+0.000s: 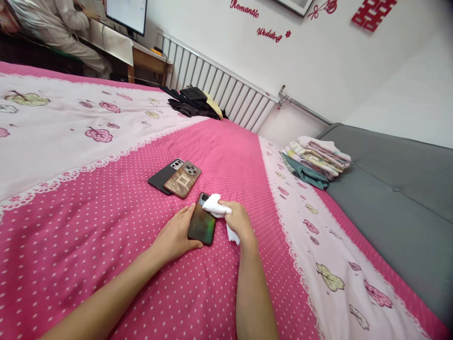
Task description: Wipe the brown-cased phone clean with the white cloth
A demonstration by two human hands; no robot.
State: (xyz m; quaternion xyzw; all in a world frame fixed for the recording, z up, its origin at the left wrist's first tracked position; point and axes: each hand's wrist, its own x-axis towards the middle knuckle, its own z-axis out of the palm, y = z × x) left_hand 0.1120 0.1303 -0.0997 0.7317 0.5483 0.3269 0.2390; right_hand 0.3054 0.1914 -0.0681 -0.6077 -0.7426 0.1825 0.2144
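A dark, glossy smartphone [202,226] lies on the pink dotted bedspread with its camera side up. My left hand [176,234] grips it along the left edge, the thumb at its bottom end. In my right hand [239,218] a white cloth [213,206] is bunched, and it presses on the phone's upper part beside the camera. Part of the cloth hangs below my right hand. Just beyond my left hand lie two more phones: a brown patterned phone [183,180] with a round camera ring partly covers a black phone [161,177].
Folded clothes [318,158] are stacked at the right against the grey headboard [396,189]. Dark clothes [194,101] lie at the bed's far edge by the radiator [215,75]. A person [58,28] sits at a desk with a monitor [126,14].
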